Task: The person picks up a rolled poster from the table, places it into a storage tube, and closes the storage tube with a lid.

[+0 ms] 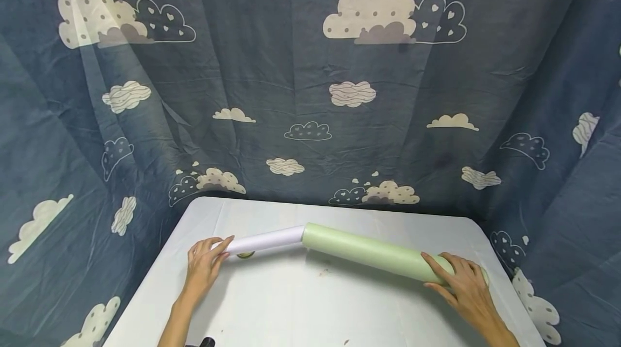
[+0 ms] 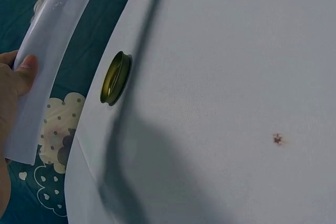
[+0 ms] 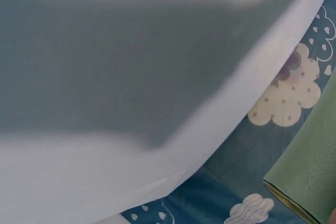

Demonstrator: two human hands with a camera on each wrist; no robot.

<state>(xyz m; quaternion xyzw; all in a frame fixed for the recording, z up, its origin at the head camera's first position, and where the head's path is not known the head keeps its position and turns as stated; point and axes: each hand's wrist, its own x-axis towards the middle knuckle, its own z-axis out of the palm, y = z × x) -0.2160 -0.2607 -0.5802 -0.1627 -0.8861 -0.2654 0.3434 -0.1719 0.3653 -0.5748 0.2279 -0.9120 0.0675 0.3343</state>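
the left hand (image 1: 201, 269) pinches the left end of the white roll (image 1: 268, 240); the gap between thumb and fingers equals the roll's thickness, and the left wrist view shows the thumb flat against the surface. the right hand (image 1: 463, 285) grips the green roll (image 1: 368, 252) near its right end, fingers spread over the top and thumb set apart on the near side. both rolls are raised above the tabletop (image 1: 301, 304), casting shadows on it. the right end of the white roll meets the left end of the wider green roll, forming a shallow peak; whether one is inserted into the other cannot be determined. a round gold-coloured piece (image 2: 116, 79) stands on edge on the tabletop, below the white roll. a cloud-patterned curtain (image 1: 291, 61) hangs behind the tabletop.
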